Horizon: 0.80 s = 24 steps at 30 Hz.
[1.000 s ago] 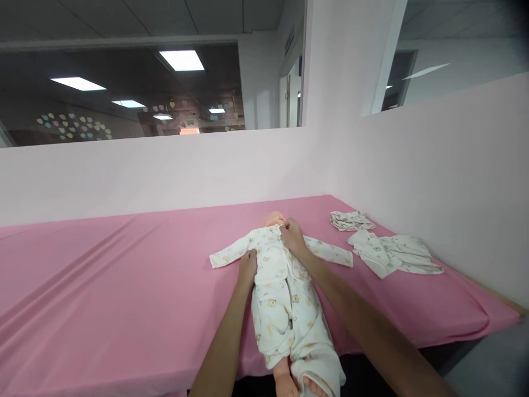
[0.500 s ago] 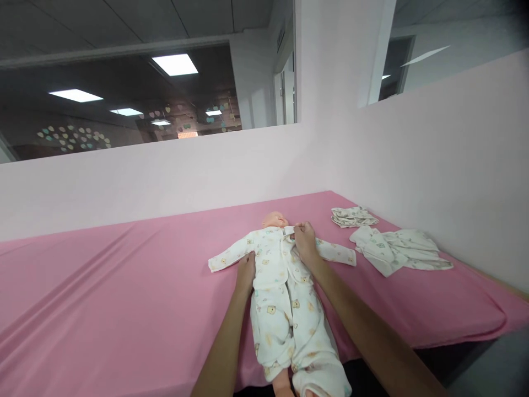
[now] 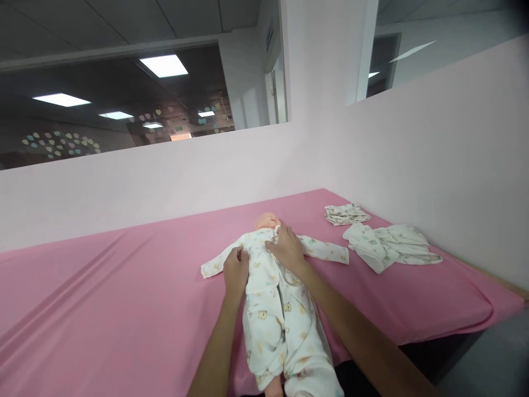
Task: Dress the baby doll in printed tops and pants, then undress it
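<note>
A baby doll [image 3: 268,220] lies on its back on a pink-covered table, its head at the far end. It wears a white printed jacket [image 3: 261,264] and matching trousers [image 3: 264,320]. Both sleeves are spread outward. Beside the jacket, below the left-hand sleeve, is my left hand [image 3: 236,270], fingers curled in; whatever they may pinch is hidden. My right hand [image 3: 289,251] rests over the jacket's upper front near the collar, thumb held apart from the fingers. The doll's bare foot [image 3: 273,387] shows at the bottom edge.
Folded white printed clothes [image 3: 346,214] lie at the back right. Another white garment [image 3: 390,245] is spread in front of them. The pink cover [image 3: 124,309] has creases at left. White walls with windows [image 3: 115,110] stand behind and to the right.
My left hand has risen from the doll's side, its fingers now curled. My right hand has gone from a pinch at the collar to thumb and fingers apart. The view has shifted slightly.
</note>
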Each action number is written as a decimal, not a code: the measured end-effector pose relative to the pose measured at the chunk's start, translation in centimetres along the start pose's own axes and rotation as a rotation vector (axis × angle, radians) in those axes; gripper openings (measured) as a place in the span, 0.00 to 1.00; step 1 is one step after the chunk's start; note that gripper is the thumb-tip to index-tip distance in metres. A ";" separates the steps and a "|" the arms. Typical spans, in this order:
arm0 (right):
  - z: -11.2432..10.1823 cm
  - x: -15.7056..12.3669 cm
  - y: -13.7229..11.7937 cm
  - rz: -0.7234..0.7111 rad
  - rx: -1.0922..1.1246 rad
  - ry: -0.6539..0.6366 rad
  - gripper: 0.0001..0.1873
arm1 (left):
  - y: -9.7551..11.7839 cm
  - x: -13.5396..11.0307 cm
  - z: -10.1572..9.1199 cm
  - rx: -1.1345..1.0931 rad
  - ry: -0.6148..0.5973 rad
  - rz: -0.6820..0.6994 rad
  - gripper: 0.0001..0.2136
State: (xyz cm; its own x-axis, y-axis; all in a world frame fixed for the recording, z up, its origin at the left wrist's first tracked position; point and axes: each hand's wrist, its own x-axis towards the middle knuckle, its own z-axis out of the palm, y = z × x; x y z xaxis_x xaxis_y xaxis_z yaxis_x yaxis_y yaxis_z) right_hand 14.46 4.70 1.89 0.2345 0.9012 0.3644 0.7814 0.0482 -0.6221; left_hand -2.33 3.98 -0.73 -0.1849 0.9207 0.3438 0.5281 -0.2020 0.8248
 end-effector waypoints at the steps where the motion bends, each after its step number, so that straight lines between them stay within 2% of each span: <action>1: -0.3 -0.1 -0.2 -0.012 -0.068 -0.016 0.14 | 0.6 0.3 0.0 0.024 -0.008 0.050 0.12; 4: -0.7 -0.3 -0.2 -0.027 -0.107 -0.039 0.06 | 2.7 1.5 0.2 0.112 -0.156 0.266 0.15; 7: -1.0 -0.3 0.0 -0.037 -0.120 -0.045 0.07 | 4.8 2.6 1.1 0.241 -0.363 0.439 0.12; 9: -1.1 -0.2 0.3 -0.051 -0.112 -0.033 0.08 | 5.6 3.0 1.8 0.342 -0.430 0.494 0.09; 12: -1.3 -0.2 0.5 -0.076 -0.067 0.002 0.08 | 5.9 3.2 2.8 0.402 -0.414 0.534 0.09; 16: -1.3 0.0 0.7 -0.144 0.056 0.022 0.07 | 5.3 3.2 3.2 0.352 -0.387 0.539 0.10; 24: -0.8 0.2 1.0 -0.231 0.277 -0.059 0.09 | 3.8 3.1 2.9 0.193 -0.299 0.480 0.09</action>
State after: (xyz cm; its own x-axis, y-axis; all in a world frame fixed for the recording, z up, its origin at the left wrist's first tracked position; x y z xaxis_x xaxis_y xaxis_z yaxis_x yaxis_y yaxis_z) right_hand 15.76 4.57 1.87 0.0301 0.8761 0.4811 0.6218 0.3605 -0.6953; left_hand 1.50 7.01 2.14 0.3382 0.8013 0.4936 0.6413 -0.5801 0.5023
